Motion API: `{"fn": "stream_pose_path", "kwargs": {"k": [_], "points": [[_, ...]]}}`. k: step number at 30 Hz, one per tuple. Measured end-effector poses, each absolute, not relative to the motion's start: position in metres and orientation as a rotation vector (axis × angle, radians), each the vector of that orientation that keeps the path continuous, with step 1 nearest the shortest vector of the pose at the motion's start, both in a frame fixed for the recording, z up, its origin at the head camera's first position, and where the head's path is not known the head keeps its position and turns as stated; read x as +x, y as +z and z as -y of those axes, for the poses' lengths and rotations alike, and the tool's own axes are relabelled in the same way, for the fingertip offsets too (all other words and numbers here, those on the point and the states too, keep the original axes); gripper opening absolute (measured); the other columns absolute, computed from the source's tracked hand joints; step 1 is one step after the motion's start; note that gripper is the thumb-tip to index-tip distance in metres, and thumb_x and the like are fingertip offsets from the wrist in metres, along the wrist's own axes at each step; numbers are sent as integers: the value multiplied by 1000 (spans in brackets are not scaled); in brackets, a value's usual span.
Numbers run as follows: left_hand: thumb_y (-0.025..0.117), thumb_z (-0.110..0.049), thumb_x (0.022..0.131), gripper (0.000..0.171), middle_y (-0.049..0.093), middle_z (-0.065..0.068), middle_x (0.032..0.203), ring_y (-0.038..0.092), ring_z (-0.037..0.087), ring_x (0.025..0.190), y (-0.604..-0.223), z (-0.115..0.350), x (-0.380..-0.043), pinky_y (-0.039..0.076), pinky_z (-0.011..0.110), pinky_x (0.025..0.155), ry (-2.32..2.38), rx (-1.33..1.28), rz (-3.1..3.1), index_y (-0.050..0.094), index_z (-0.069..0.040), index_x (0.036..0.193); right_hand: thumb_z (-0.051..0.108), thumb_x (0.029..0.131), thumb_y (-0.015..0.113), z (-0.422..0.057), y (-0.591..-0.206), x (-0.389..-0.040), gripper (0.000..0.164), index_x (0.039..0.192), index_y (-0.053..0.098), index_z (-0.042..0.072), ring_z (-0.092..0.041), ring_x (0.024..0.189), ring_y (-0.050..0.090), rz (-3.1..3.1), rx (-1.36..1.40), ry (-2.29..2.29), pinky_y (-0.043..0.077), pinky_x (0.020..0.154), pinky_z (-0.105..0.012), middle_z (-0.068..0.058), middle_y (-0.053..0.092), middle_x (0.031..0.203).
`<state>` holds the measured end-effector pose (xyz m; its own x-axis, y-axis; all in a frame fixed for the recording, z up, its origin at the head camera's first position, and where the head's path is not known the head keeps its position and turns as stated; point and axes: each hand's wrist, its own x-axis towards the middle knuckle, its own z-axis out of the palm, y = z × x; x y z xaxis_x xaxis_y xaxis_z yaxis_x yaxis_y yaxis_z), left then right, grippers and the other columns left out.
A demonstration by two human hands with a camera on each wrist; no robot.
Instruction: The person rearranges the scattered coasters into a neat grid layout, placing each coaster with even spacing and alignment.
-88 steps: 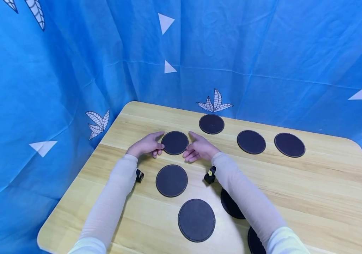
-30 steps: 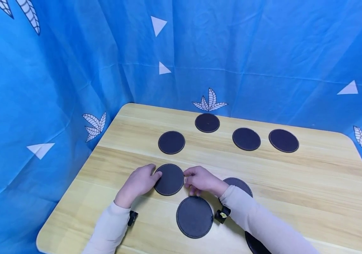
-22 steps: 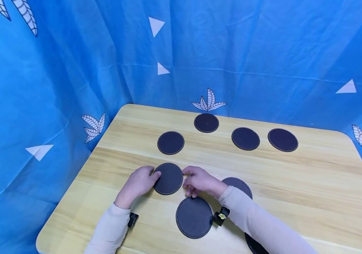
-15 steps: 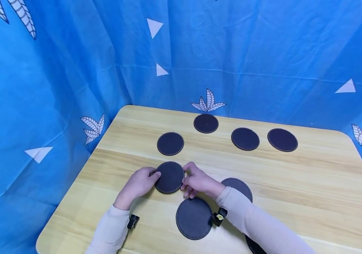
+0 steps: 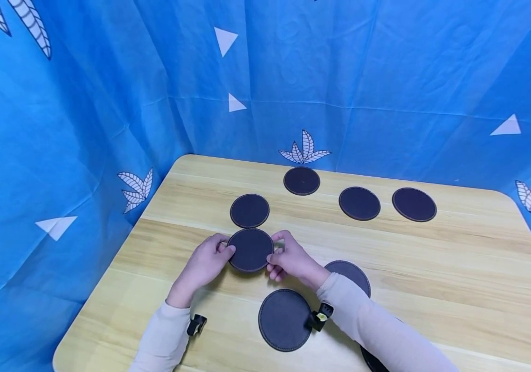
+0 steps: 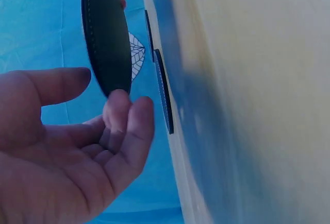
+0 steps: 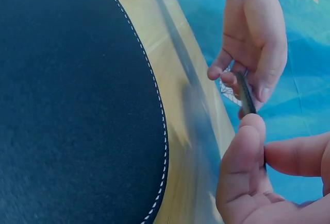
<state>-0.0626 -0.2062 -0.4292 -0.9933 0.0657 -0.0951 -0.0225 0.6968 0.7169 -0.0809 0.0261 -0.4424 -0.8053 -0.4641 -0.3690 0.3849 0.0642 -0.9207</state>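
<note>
Both hands hold one round black coaster (image 5: 251,250) with a stitched rim, raised off the wooden table. My left hand (image 5: 206,264) pinches its left edge, with the thumb on top and fingers beneath. On the opposite edge, my right hand (image 5: 293,262) grips it between thumb and fingers. In the left wrist view the lifted coaster (image 6: 107,38) stands clear of the tabletop, its stitching visible. The right wrist view shows this coaster (image 7: 246,95) edge-on between the two hands. Just behind it lies a similar coaster (image 5: 249,211), flat on the table.
Another coaster (image 5: 286,320) lies in front, and one (image 5: 351,271) is partly covered by the right forearm. Three more, including the rearmost coaster (image 5: 301,181), lie along the back. A further coaster (image 5: 373,360) shows under the right sleeve. Blue curtain (image 5: 293,62) surrounds the table (image 5: 456,289).
Both hands have moved from the coaster behind to the nearer one. That coaster lay flat a second ago; now it is lifted and shifted slightly away from the person.
</note>
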Motion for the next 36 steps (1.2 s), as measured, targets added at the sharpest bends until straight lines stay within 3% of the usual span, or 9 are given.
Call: {"fn": "stream_pose_path", "kwargs": {"k": [7,14,23,29,36], "points": [[63,-12,98,35,55,4,82,55,19,69,-423,202,-65,46,35,69,1396,67,-2698,58,-9,133,-9,94,54,-31,-442,-80,65,152,27,6,-16,53,59,-1681,-129,-1856,53,50,-28,-13,62,71],[62,-12,100,58,49,5,71,59,23,60,-418,193,-69,50,34,60,1550,121,-2518,39,-14,153,-6,97,51,-35,-438,-80,71,159,23,16,-17,54,60,-1656,-108,-1921,54,52,-29,-12,62,71],[64,-13,99,75,59,10,72,62,34,62,-415,188,-71,48,32,54,1594,216,-2406,24,-27,161,-6,98,50,-42,-434,-83,88,164,3,28,-17,54,61,-1612,-129,-1941,55,54,-28,-12,63,70],[61,-10,100,77,61,15,74,61,27,61,-413,188,-74,54,41,61,1637,268,-2326,20,-26,163,-6,100,50,-45,-431,-84,88,164,1,30,-15,53,61,-1591,-150,-1945,55,54,-29,-12,65,69],[57,-3,101,76,62,16,73,59,23,60,-414,190,-79,55,32,60,1686,304,-2240,19,-24,163,-5,100,49,-50,-432,-87,85,164,3,28,-17,54,63,-1599,-199,-1952,56,54,-30,-13,65,70]]}}
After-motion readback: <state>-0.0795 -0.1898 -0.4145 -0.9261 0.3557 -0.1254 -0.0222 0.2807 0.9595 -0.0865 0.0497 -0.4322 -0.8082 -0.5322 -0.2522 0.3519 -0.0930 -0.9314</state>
